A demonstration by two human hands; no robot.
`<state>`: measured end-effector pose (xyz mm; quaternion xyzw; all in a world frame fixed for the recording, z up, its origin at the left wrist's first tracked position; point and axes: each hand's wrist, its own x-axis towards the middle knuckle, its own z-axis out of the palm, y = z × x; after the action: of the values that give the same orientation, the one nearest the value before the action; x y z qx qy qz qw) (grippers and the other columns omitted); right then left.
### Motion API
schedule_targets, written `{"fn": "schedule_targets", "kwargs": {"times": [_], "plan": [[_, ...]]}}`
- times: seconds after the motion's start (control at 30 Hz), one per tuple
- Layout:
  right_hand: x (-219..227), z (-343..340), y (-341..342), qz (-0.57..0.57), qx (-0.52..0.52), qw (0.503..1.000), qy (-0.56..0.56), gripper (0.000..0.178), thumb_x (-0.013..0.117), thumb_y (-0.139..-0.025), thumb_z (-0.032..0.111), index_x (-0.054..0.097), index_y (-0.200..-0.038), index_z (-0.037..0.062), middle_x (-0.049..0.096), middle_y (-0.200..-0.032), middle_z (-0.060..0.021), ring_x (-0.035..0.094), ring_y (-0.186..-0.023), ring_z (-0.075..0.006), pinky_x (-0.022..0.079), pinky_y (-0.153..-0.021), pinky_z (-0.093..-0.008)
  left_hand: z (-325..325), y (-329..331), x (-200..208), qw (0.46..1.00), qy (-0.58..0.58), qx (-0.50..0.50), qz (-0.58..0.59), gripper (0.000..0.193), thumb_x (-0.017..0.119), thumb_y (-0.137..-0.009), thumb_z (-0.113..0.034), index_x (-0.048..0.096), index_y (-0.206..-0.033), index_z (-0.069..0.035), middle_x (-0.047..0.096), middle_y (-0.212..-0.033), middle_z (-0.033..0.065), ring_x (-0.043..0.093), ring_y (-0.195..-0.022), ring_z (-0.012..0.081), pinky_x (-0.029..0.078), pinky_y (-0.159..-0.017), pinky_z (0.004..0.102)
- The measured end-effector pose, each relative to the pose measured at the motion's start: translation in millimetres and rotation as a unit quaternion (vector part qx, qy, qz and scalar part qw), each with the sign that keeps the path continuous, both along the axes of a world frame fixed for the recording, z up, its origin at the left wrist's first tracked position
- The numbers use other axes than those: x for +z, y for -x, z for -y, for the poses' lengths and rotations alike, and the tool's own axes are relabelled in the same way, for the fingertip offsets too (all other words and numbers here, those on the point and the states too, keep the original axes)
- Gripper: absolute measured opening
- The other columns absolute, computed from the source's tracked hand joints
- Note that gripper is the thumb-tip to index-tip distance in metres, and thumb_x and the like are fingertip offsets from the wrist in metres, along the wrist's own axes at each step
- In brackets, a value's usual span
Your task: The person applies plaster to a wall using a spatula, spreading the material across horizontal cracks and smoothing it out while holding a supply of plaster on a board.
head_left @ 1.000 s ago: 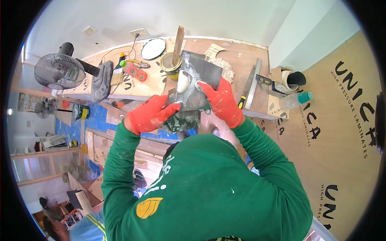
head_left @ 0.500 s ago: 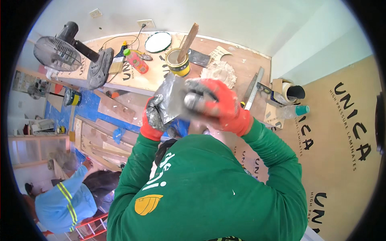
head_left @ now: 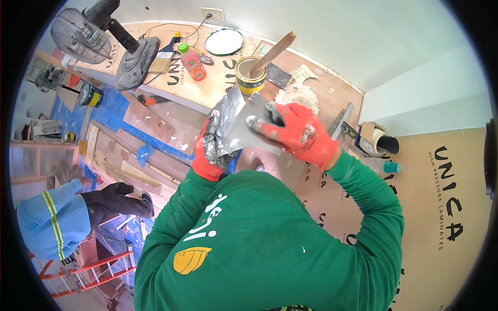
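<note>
In red work gloves with grey, putty-smeared fingers, both hands meet in front of my chest. My left hand (head_left: 208,150) is closed on a thin metal scraper plate (head_left: 228,116), which is tilted upward. The second thin metal plate (head_left: 249,122) is pinched by my right hand (head_left: 301,132), its fingers lying along the face. The two plates overlap or lie edge to edge; whether they touch I cannot tell. Just beyond them, an open can (head_left: 250,87) with a wooden stick (head_left: 275,52) in it stands on the bench.
The paper-covered bench (head_left: 150,103) carries a fan (head_left: 136,62), a paintbrush (head_left: 162,61), a pink drink bottle (head_left: 193,65), a white round lid (head_left: 224,41) and a crumpled cloth (head_left: 296,97). A clear bottle (head_left: 377,165) stands right. A co-worker (head_left: 54,220) is left, near a red ladder (head_left: 96,274).
My right hand, blurred before, now shows its plate plainly beside the left one. The view has shifted, so the bench things sit farther right. The co-worker's legs have come into sight.
</note>
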<state>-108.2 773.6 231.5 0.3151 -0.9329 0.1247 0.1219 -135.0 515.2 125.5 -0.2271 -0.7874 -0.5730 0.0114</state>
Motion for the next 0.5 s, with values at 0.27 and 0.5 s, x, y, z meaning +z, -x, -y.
{"fn": "schedule_targets", "kwargs": {"times": [0.27,0.5], "plan": [[-32,3,21,0.113,-0.229,0.911,0.323,0.044,0.062,-0.077,-0.002,0.059,-0.12,0.0042,0.062,-0.097,-0.0175,0.058,-0.077,-0.0298,0.049,-0.064,-0.0384,5,86,19,0.73,-0.486,-0.051,0.478,0.048,0.057,-0.092,-0.012,0.043,-0.136,0.003,0.058,-0.125,0.014,0.057,-0.113,0.023,0.046,-0.097,0.0327],[-60,71,34,-0.018,-0.182,0.972,0.147,0.04,0.063,-0.079,0.003,0.058,-0.118,-0.0028,0.062,-0.098,-0.0236,0.06,-0.084,-0.0362,0.05,-0.067,-0.0406,10,144,-54,0.981,-0.157,0.004,-0.116,0.041,0.043,-0.096,-0.009,0.044,-0.136,0.003,0.048,-0.134,0.0199,0.049,-0.123,0.0281,0.044,-0.098,0.037]]}}
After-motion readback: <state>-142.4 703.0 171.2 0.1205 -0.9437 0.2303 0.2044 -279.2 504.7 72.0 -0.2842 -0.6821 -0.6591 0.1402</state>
